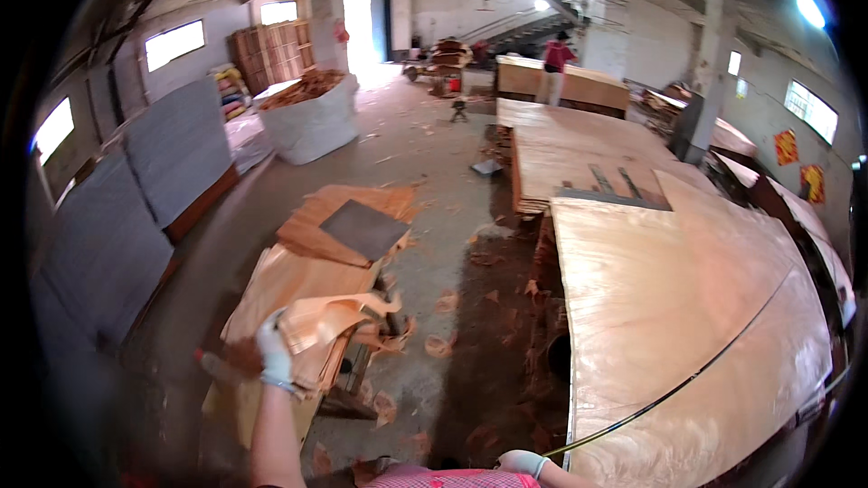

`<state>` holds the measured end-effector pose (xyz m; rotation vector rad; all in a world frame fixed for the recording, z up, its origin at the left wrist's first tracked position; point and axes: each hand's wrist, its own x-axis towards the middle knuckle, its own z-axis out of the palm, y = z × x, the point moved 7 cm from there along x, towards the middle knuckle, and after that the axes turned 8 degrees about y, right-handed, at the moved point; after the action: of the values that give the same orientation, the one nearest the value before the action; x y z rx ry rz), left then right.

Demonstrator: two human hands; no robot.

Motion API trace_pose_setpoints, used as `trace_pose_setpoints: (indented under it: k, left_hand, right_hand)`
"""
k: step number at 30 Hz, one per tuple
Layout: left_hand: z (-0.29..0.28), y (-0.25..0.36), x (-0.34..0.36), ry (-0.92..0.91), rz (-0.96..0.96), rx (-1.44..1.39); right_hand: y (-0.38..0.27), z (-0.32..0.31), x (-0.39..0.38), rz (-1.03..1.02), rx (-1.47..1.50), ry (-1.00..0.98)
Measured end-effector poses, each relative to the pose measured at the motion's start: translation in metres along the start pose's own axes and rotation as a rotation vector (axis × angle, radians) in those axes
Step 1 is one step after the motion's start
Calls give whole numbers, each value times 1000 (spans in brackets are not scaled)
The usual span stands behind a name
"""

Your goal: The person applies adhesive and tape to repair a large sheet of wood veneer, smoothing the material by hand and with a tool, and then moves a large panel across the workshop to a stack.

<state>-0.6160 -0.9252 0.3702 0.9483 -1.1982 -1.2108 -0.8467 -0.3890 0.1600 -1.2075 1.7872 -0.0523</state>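
Observation:
My left hand (274, 349), in a pale work glove, is closed on the left edge of a torn piece of wood veneer (325, 320). Its loose strips curl to the right, over a stack of veneer sheets (271, 294). My right hand (522, 462), also gloved, is curled low in front of me, near the checked pink cloth at my waist. A long thin rod (669, 392) runs up from this hand across the large pale board (669, 298) on my right. The right fingers are partly hidden. A dark square plate (364, 229) lies on the far veneer sheets.
Veneer scraps (440, 345) litter the floor between the stacks. Grey panels (176, 149) lean at the left, near a white sack (312, 126) of scraps. Metal strips (615, 183) lie on the farther board stack. Another person (557, 68) stands at the back, beside a pillar-lined work area.

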Motion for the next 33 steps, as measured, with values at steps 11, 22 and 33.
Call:
trace_pose_setpoints:
  k: [11, 22, 33]
  left_hand:
    - [-143, -143, 165, 85, -32, 892]
    - [-27, 49, 148, 203, 787, 789]
    - [193, -127, -224, -1744, 487, 750]
  right_hand:
    - [-50, -113, -8, 369, 220, 989]
    - [-107, -141, 36, 380, 437, 1217]
    - [-7, 5, -180, 1048, 563, 1936]
